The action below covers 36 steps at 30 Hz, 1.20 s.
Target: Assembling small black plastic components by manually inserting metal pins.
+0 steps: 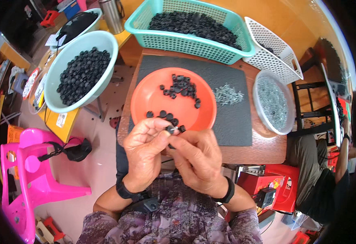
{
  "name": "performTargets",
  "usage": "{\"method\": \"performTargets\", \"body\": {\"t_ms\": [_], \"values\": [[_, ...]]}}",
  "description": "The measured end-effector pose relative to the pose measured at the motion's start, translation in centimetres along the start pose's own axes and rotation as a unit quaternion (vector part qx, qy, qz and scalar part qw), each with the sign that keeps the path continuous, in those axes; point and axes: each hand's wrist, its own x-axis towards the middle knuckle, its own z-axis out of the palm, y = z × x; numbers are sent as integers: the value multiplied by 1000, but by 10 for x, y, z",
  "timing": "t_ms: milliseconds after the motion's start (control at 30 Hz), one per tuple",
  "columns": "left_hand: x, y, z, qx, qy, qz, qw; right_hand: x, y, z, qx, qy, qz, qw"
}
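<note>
Over the near rim of the orange bowl (145, 91), my two hands meet fingertip to fingertip. My left hand (147, 146) pinches a small black plastic knob (169, 129) between thumb and forefinger, a silver screw (175, 129) showing at it. Closed beside it, my right hand (198, 158) has thumb and forefinger together at another small black piece (171, 146), mostly hidden by the fingers. Inside the bowl, several loose black knobs (182, 86) lie in a far cluster, with a few more near my left fingertips. A pile of silver screws (228, 94) lies right of the bowl.
A dark mat (235, 130) covers part of the brown table (269, 148). A clear tub (288, 116) of screws stands right. Behind are a turquoise basket (178, 44) of black parts and a white basket (281, 69). Left are a pale basin (112, 53) of knobs and a pink chair (43, 162).
</note>
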Motion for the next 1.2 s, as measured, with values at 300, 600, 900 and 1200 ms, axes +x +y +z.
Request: {"method": "performTargets", "body": {"t_ms": [300, 600, 900, 1200], "values": [[-6, 2, -1, 28, -10, -20, 999, -12, 7, -13, 360, 30, 317, 877], [-13, 3, -2, 127, -54, 10, 990, -14, 16, -19, 557, 23, 458, 693], [-16, 9, 6, 152, -85, 9, 985, -16, 19, -20, 572, 18, 457, 681], [-16, 7, 3, 217, -76, 47, 972, -16, 17, -18, 540, 19, 453, 709]]}}
